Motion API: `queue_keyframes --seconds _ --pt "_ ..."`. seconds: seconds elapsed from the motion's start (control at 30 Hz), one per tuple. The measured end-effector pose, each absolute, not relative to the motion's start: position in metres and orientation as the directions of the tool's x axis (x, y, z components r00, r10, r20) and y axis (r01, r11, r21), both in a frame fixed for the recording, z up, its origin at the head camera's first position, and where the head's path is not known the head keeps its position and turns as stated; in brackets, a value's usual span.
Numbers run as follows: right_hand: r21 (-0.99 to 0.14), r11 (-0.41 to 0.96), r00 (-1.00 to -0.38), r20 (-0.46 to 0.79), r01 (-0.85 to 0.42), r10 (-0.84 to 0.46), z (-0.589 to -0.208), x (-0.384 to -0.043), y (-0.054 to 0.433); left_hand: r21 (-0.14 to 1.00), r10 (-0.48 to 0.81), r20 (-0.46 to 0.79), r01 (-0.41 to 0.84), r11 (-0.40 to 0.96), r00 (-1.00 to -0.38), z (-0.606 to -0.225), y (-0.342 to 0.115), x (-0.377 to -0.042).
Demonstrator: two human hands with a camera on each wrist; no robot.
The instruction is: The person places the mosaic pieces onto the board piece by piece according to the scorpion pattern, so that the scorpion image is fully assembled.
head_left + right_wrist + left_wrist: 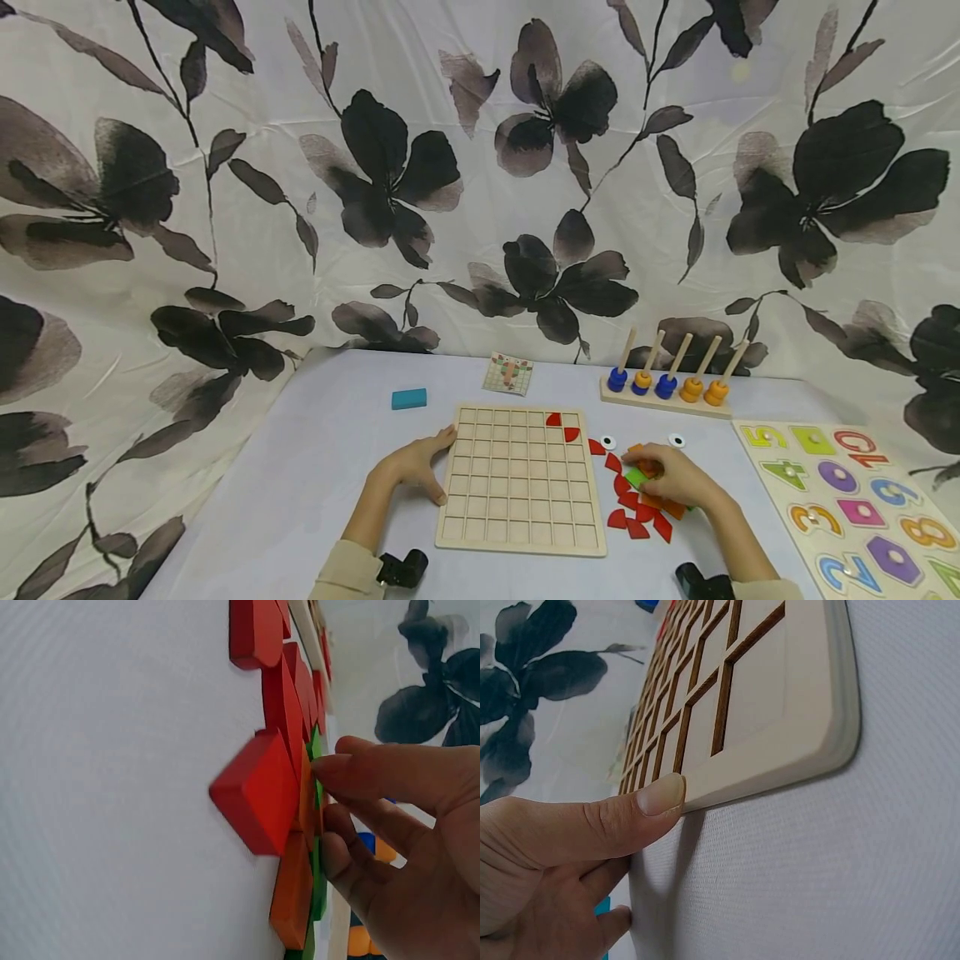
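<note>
Perhaps the crowded pieces point(637, 529) scatter if the right hand point(672, 477) — whether gripping, I can't tell — drags sideways; the left hand point(414, 461), loosely spread, touches the grid board point(517, 485).

Left hand point(555, 851), thumb on gridded board point(757, 697), white tabletop point(817, 862)

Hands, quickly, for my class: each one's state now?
Left hand: open, touching the grid board.
Right hand: at the coloured pieces; whether holding one, cannot tell.

Head view high, facing forward-down, wrist views low, close, head and left wrist sharing board point(521, 482)
</note>
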State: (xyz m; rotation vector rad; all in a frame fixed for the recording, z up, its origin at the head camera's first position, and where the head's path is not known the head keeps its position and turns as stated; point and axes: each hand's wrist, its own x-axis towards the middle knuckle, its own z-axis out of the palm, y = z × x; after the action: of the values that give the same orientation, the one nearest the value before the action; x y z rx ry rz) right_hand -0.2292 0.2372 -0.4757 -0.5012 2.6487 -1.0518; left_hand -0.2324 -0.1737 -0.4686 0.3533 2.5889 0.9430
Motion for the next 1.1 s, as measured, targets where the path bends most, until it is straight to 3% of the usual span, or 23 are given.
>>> queue_keyframes --seconds 0.33,0.67,0.9,1.1 --pt "-0.654 0.702 -0.91 -0.05 -0.281 -0.411 -0.478 -0.231 0.24 0.64 0.347 -0.251 0.114 0.76 -0.904 -0.471 -0.175 -0.236" --pt "-0.65 0.739 -0.941 -0.109 -0.176 -0.321 -0.476 -0.236 0.233 0.65 0.351 -0.257 0.108 0.752 -0.901 -0.471 -0.174 -0.235" --pt "-0.758 0.626 -0.927 -0.081 -0.182 -0.367 -0.474 -0.241 0.237 0.641 0.353 -0.262 0.112 0.76 -0.898 -0.47 -0.174 -0.236" --pt "-0.787 0.561 -0.933 0.049 -0.256 -0.356 -0.47 -0.254 0.223 0.638 0.338 -0.266 0.098 0.764 -0.902 -0.469 -0.174 -0.236"
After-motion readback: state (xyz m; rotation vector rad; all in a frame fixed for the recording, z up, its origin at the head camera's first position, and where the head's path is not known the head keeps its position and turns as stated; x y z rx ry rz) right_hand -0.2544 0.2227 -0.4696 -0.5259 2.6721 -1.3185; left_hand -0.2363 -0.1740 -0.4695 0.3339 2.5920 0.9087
